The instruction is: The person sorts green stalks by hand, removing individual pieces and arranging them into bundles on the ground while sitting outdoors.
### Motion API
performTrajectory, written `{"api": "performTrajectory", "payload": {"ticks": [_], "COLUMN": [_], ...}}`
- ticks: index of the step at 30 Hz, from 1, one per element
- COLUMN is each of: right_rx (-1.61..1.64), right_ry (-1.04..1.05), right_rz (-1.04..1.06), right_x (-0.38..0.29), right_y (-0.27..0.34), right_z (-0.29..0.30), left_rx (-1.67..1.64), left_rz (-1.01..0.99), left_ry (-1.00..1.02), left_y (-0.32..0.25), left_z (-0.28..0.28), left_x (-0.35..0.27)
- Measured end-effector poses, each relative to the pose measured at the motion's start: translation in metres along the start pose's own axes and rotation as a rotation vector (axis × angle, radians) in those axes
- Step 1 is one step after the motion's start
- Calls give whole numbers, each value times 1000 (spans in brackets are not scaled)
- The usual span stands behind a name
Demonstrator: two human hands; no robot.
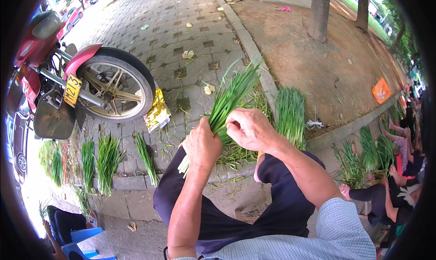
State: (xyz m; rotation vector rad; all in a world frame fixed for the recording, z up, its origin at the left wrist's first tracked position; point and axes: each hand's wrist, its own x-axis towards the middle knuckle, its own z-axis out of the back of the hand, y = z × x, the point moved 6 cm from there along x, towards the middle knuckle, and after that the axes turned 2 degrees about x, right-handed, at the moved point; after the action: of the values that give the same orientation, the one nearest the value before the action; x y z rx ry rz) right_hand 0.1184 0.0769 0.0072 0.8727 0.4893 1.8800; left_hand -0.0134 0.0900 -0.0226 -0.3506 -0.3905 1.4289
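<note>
My left hand (202, 145) is closed round a bunch of long green leafy stalks, like garlic chives (235, 93), above my lap. Their pale cut ends stick out below the fist and the leaf tips point up and right. At the near side of the bunch, my right hand (250, 128) has its thumb and fingertips pinched together against the leaves; whether it grips a leaf cannot be seen. Loose trimmed leaves (235, 157) lie on the ground under both hands. A thick pile of the same greens (290, 115) lies just right of my right hand.
A red motorcycle's front wheel (115, 84) stands left, beside a gold foil packet (158, 111). More bundles (108, 164) lie along the stone kerb (136, 184). White string (314, 124) lies on bare soil. People (385, 191) sit at right; another sits by blue plastic stools (85, 234) at lower left.
</note>
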Motion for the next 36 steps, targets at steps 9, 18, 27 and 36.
{"api": "performTrajectory", "payload": {"ticks": [9,18,27,36], "right_rx": [311,4,-263,293], "right_ry": [228,500,683,245], "right_rz": [-250,-172,-220,-157], "right_x": [-1,-13,-18,0], "right_y": [-13,-20,-19,5], "right_z": [15,-10,-19,2], "left_rx": [-28,-70,-80,-35], "left_rz": [62,103,108,17], "left_ry": [-87,-70,-76,-115], "left_y": [13,15,15,7], "left_z": [11,11,12,11], "left_x": [0,3,2,-1]}}
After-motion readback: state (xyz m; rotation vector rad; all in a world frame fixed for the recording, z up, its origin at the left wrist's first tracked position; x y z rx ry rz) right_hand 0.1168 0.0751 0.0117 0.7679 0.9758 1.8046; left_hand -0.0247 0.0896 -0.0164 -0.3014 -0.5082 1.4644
